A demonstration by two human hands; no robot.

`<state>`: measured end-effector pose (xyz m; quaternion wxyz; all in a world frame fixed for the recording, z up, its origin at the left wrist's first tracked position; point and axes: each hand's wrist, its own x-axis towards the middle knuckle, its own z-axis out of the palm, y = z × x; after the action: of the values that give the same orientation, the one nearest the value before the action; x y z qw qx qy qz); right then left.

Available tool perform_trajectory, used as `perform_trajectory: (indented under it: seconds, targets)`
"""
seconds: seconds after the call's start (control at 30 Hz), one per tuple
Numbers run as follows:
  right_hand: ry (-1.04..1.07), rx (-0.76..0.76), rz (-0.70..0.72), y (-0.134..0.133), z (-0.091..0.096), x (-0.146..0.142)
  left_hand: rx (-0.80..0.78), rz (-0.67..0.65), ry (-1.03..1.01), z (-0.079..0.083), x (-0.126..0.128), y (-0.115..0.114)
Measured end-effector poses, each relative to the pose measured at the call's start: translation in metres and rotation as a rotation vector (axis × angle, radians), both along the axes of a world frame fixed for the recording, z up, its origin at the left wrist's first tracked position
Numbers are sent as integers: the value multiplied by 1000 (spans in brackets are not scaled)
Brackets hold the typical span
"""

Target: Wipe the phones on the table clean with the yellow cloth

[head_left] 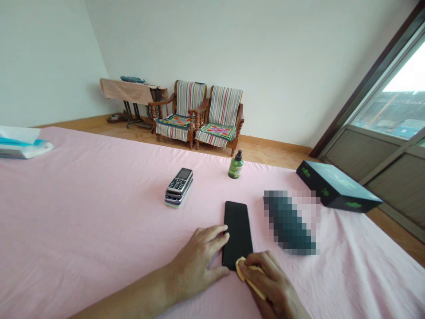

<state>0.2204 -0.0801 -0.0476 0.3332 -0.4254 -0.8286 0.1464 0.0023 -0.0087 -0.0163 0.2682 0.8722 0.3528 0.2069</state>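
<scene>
A black smartphone (pixel 237 231) lies flat, screen up, on the pink cloth (pixel 83 212) in front of me. My left hand (pixel 199 261) rests beside its left edge, fingers stretched out and touching the phone's side. My right hand (pixel 272 285) is closed on a small yellow cloth (pixel 244 269), which is pressed on the phone's near corner.
A stack of keypad phones (pixel 179 186) lies further back. A small green bottle (pixel 235 165) stands behind the smartphone. A dark box (pixel 337 185) sits at the right edge, with a blurred-out dark object (pixel 290 221) beside it. A white and blue packet (pixel 20 141) lies far left.
</scene>
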Motion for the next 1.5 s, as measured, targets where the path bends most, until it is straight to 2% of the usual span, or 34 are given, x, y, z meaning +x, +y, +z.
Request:
perform_trajectory:
  seconds: [0.17,0.27,0.47,0.63,0.73,0.8,0.93,1.07,1.23,1.5]
  targets:
    - [-27,1,-81,-5,7,22,12,5,-17,-1,0,0]
    - [-6,22,-168,-2,16,24,9,6,-14,-1,0,0]
    - [2,-88,-56,13,19,-5,8,40,-42,2,3,-2]
    - [29,-109,-89,45,20,-16,15,23,-50,3,4,-3]
    - [32,-37,-126,73,17,-15,17,20,-51,1,3,-3]
    - [39,41,-201,92,12,-15,21,18,-55,0,3,-3]
    - [42,85,-272,127,1,-15,30,11,-60,0,3,-3]
    - [26,107,-313,147,-2,-17,28,8,-55,1,3,-2]
    - [-19,106,-237,144,4,-19,19,10,-56,1,2,-2]
    - [-74,39,-144,99,20,-27,-32,14,-34,8,3,-5]
